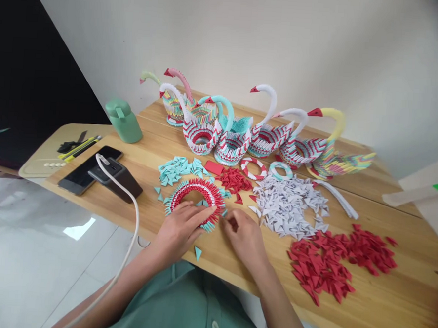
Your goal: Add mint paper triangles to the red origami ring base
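A flat ring of folded paper pieces (197,191), red inside with teal tips, lies on the wooden table (235,264). My left hand (181,226) rests on the ring's near edge, fingers curled and pressing on it. My right hand (244,235) sits just right of the ring, its fingertips pinched together at the ring's rim; whatever they hold is too small to make out. A single teal piece (197,253) lies below my left hand.
Piles of folded pieces lie around: teal (177,169), small red (235,180), white (291,203), large red (332,260). Several finished paper swans (236,130) line the back. A phone (88,173), a power bank with white cable (119,177), a green bottle (124,122), cutters (77,148) sit left.
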A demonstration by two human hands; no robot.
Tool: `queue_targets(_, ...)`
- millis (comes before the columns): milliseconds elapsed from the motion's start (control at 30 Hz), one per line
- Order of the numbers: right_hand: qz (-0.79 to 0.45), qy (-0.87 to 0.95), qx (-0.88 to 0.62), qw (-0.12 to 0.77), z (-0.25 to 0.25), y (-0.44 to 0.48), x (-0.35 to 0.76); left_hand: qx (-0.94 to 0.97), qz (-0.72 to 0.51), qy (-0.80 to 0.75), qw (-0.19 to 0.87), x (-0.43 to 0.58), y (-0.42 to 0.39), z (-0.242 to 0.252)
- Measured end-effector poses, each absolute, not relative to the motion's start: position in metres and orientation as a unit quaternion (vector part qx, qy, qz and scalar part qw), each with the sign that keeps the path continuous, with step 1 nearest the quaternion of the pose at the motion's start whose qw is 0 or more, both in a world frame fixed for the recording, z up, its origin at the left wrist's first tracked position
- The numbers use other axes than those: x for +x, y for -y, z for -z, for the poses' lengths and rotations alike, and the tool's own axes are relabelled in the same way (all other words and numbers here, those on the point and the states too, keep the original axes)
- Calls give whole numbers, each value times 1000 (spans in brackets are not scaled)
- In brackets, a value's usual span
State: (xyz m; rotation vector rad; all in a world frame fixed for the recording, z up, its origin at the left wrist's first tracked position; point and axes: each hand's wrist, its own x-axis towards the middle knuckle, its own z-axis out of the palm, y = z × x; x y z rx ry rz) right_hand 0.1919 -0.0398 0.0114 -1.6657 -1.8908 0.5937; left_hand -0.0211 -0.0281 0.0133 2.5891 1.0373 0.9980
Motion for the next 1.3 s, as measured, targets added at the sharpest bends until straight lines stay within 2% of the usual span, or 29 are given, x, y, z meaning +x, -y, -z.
queue_targets(267, -444, 519, -590, 431, -15, 51, 207, 861, -355, -357, 72, -25, 34, -17)
queue_targets(367, -464, 500, -594, 427, -17, 56, 212, 841, -380, -352, 157, -36, 50, -32)
queue_targets(467, -467, 486, -598, 434, -18, 58, 215, 870, -263, -312, 277, -37, 62, -39)
queue_targets(533, -465, 469, -593, 460, -18, 58, 215, 891, -187, -294, 291, -28, 63, -37)
queue_targets(633, -462, 448, -588, 491, -18, 57, 214, 892, -211, -271, 295, -8, 56, -29)
queue_targets(767, -463, 417, -586, 518, -18, 62, 217, 869, -333, -250, 267, 6, 42, -26)
queue_targets(900, -473, 389, -564, 554, -21, 70, 219, 839, -384, -339, 183, -4, 27, -30)
queue_targets(1100, -500, 383, -548, 550, -24, 71, 213, 863, -250, -434, 63, 1, 21, -24)
queue_targets(1300, -541, 355, -505, 571, -24, 72, 212, 873, -164, -455, 64, 12, 22, -16)
